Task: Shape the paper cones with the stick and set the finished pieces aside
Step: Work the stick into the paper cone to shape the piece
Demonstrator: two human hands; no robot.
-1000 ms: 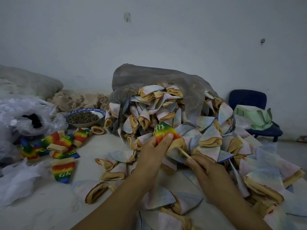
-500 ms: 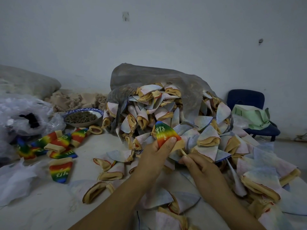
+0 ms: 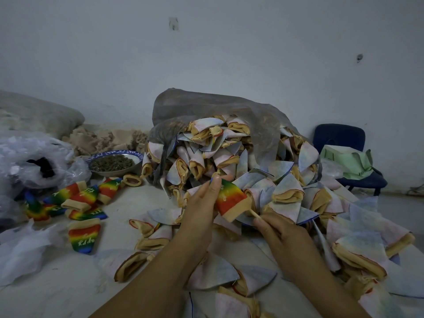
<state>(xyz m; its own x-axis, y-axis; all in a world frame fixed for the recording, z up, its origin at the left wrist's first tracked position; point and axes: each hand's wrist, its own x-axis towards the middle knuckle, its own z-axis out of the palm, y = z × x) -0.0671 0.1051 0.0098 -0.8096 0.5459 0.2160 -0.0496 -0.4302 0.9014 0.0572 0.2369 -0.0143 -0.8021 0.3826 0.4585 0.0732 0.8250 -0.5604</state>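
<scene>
Rainbow-striped finished cones (image 3: 78, 200) lie scattered at the left of the pale floor (image 3: 57, 292).
Left hand (image 3: 199, 212) pinches a rainbow cone with a tan cuff (image 3: 231, 200) (thumb on top); the right hand (image 3: 282, 237) grips a thin wooden stick (image 3: 254, 213) entering its cuff, before the heap of pale unshaped cones (image 3: 252, 161).

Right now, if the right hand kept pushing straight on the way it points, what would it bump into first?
The right hand points up and left along the stick, so it would most likely meet the tan open end of the rainbow cone held by the left hand. Depth is hard to judge.
</scene>
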